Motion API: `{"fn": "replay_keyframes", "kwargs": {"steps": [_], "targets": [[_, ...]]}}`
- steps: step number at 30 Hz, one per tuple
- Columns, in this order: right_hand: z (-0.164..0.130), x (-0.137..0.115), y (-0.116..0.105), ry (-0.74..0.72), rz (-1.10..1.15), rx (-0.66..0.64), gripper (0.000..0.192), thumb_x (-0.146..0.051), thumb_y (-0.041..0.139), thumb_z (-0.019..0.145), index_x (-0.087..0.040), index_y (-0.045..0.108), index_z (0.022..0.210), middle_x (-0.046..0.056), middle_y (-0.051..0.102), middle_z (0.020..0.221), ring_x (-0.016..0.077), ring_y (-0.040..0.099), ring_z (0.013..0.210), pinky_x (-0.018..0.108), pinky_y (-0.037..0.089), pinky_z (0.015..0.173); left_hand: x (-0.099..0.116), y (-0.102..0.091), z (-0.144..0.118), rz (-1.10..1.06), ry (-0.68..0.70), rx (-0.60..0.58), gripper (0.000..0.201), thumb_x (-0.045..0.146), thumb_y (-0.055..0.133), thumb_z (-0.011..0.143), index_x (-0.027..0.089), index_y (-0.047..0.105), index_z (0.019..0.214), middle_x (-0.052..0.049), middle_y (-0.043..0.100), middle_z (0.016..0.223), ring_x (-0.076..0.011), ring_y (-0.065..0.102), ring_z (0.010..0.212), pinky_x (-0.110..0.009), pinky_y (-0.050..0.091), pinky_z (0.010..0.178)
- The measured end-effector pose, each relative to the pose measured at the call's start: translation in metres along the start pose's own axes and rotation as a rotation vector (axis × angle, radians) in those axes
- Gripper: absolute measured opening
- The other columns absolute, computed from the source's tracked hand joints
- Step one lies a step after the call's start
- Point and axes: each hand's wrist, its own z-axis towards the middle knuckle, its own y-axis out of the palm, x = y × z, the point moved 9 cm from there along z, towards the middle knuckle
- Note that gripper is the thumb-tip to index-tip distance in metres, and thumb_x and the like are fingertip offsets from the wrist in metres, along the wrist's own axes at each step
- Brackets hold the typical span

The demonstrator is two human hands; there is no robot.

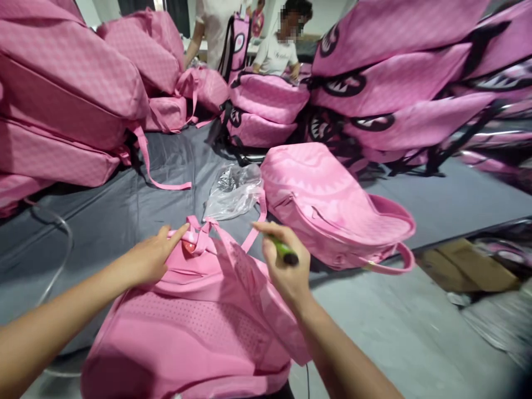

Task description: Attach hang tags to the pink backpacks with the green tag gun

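A pink backpack [178, 338] lies in front of me with its dotted back panel and straps facing up. At its top end, my left hand [152, 257] has its fingers on a pink strap [203, 235], which appears pinched between them. A small red piece [189, 246] shows beside those fingers. My right hand [288, 266] is closed around a green tool [282, 249] with a black end, above the right side of the backpack. The tool's working tip is hidden, so I cannot tell its exact kind.
Another pink backpack [328, 210] lies to the right, beside a clear plastic bag [235, 191]. Stacked pink bags stand left [62, 94] and right [399, 83] on the grey table [166, 160]. A cardboard box [469, 266] sits lower right. Two people [276, 55] are behind the bags.
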Motion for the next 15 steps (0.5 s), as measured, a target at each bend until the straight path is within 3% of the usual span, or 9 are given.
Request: {"fn": "replay_keyframes", "kwargs": {"steps": [1, 3, 6, 8, 10, 13, 15], "targets": [[0.014, 0.024, -0.003, 0.034, -0.174, -0.022, 0.034, -0.010, 0.045, 0.085, -0.018, 0.064, 0.112, 0.008, 0.072, 0.109, 0.0190, 0.068, 0.098, 0.036, 0.053, 0.090, 0.000, 0.001, 0.000, 0.002, -0.011, -0.001, 0.096, 0.006, 0.048, 0.077, 0.027, 0.005, 0.159, -0.020, 0.034, 0.148, -0.0306, 0.059, 0.122, -0.037, 0.050, 0.096], [0.041, 0.071, 0.019, 0.067, -0.570, -0.262, 0.044, -0.006, 0.044, 0.082, -0.015, 0.063, 0.121, 0.011, 0.069, 0.118, 0.0206, 0.065, 0.108, 0.034, 0.051, 0.094, 0.000, 0.003, -0.001, 0.003, -0.033, -0.011, 0.096, 0.006, 0.048, 0.076, 0.026, 0.006, 0.160, -0.020, 0.034, 0.149, -0.0309, 0.060, 0.120, -0.039, 0.050, 0.097], [0.074, 0.114, 0.057, 0.073, -0.779, -0.431, 0.041, -0.006, 0.046, 0.084, -0.011, 0.066, 0.119, 0.018, 0.068, 0.117, 0.0264, 0.063, 0.111, 0.036, 0.050, 0.094, 0.001, 0.004, -0.001, 0.003, -0.039, -0.017, 0.097, 0.004, 0.046, 0.075, 0.027, 0.005, 0.160, -0.019, 0.034, 0.150, -0.0291, 0.060, 0.121, -0.037, 0.051, 0.095], [0.089, 0.126, 0.083, 0.073, -0.825, -0.504, 0.034, -0.006, 0.046, 0.084, -0.008, 0.070, 0.109, 0.021, 0.069, 0.107, 0.0293, 0.065, 0.104, 0.038, 0.051, 0.089, 0.000, 0.004, -0.001, 0.014, -0.042, -0.005, 0.098, 0.002, 0.045, 0.074, 0.028, 0.005, 0.160, -0.018, 0.033, 0.151, -0.0276, 0.060, 0.121, -0.036, 0.051, 0.095], [0.095, 0.131, 0.108, 0.030, -0.856, -0.606, 0.033, -0.005, 0.046, 0.084, -0.008, 0.071, 0.107, 0.023, 0.067, 0.113, 0.0309, 0.062, 0.110, 0.040, 0.050, 0.090, -0.001, 0.004, -0.001, 0.014, -0.049, 0.004, 0.099, 0.001, 0.045, 0.073, 0.029, 0.006, 0.160, -0.018, 0.033, 0.151, -0.0272, 0.060, 0.122, -0.035, 0.050, 0.095], [0.092, 0.130, 0.134, -0.100, -0.856, -0.719, 0.051, -0.002, 0.044, 0.086, -0.012, 0.057, 0.134, 0.020, 0.046, 0.148, 0.0311, 0.036, 0.140, 0.041, 0.041, 0.104, 0.000, 0.003, -0.002, -0.014, -0.040, 0.011, 0.097, 0.002, 0.045, 0.075, 0.027, 0.007, 0.160, -0.019, 0.033, 0.152, -0.0280, 0.058, 0.126, -0.035, 0.050, 0.097], [0.080, 0.132, 0.144, -0.157, -0.840, -0.789, 0.064, 0.000, 0.044, 0.085, -0.017, 0.042, 0.147, 0.015, 0.041, 0.153, 0.0271, 0.032, 0.143, 0.038, 0.039, 0.106, 0.000, 0.002, -0.002, -0.024, -0.049, 0.010, 0.096, 0.003, 0.047, 0.075, 0.027, 0.007, 0.160, -0.019, 0.033, 0.153, -0.0290, 0.055, 0.129, -0.036, 0.049, 0.099]]}}
